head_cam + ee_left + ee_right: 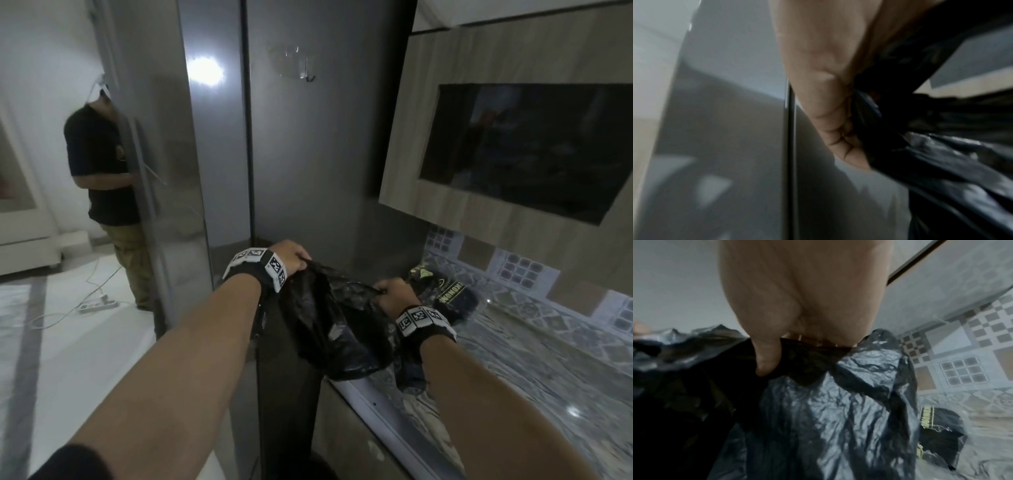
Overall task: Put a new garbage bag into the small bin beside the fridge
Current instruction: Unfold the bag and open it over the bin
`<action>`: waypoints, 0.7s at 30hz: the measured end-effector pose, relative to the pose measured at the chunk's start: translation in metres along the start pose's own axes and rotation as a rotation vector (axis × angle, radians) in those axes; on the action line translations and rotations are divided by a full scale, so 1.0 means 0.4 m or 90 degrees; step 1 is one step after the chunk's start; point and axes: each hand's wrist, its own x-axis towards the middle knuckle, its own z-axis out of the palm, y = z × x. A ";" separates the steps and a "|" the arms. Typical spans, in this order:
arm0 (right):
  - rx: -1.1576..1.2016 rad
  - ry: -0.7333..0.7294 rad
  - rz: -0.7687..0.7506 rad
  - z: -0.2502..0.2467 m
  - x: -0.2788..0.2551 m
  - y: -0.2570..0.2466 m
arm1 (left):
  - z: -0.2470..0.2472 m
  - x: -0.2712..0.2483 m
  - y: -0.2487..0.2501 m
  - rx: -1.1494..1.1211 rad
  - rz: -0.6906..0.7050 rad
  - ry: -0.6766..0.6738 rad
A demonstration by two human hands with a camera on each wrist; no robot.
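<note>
While both my hands gripped the black garbage bag [337, 322], the left hand [291, 255] and right hand [394, 291] clenched on its rim above the counter edge [359, 394], nothing was lined yet. The bin itself I could not make out, possibly low in the dark gap beside the fridge [301, 154]. A bag pack [442, 291] lay just behind on the counter.

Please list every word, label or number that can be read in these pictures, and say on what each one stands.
"MONOM": yellow letters, seen upside down and cut off at both ends, on the black pack lying on the marbled counter.
The smaller print and logo on that pack: too blurred to read.
The square black-and-white code markers on both wristbands: patterns, not text.
The black garbage bag: no print visible.
</note>
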 end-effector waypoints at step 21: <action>0.070 -0.253 0.007 0.110 -0.061 0.099 | 0.250 -0.116 -0.178 0.147 -0.161 -0.021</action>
